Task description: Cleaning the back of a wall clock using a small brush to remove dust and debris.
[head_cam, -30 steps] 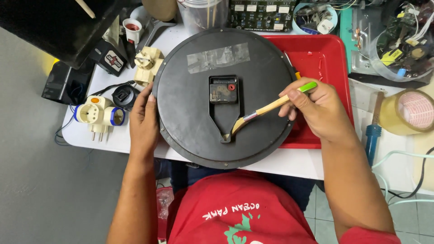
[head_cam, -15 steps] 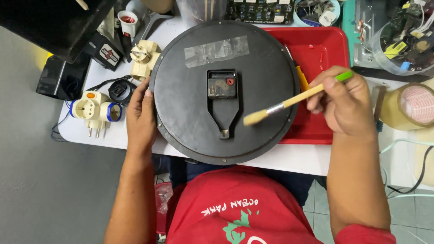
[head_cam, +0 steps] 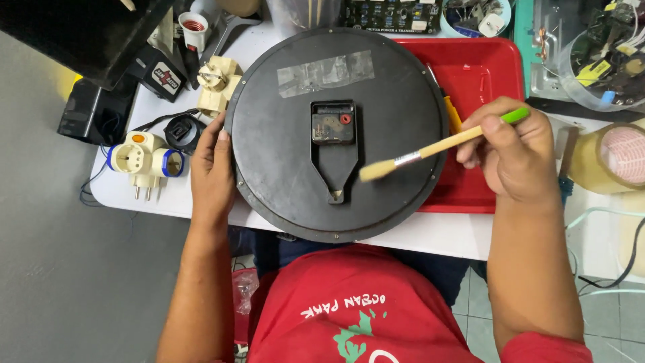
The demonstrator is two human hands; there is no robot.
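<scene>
A round black wall clock (head_cam: 282,168) lies face down on the white table (head_cam: 443,232), its back up, with a strip of tape near the top and a small black movement box (head_cam: 332,124) in the middle. My left hand (head_cam: 213,171) grips the clock's left rim. My right hand (head_cam: 507,151) holds a small paintbrush (head_cam: 433,146) with a wooden handle and green end. Its bristles hover over the clock's back, right of the movement box.
A red tray (head_cam: 484,67) sits under the clock's right side. Cream and blue plug adapters (head_cam: 144,161), a cream adapter (head_cam: 218,84) and a black adapter (head_cam: 180,131) lie to the left. A tape roll (head_cam: 611,158) stands at right, with a circuit board and containers behind.
My right hand has drawn the brush from the clock's lower middle out to the right and slightly up. My left hand stays on the rim.
</scene>
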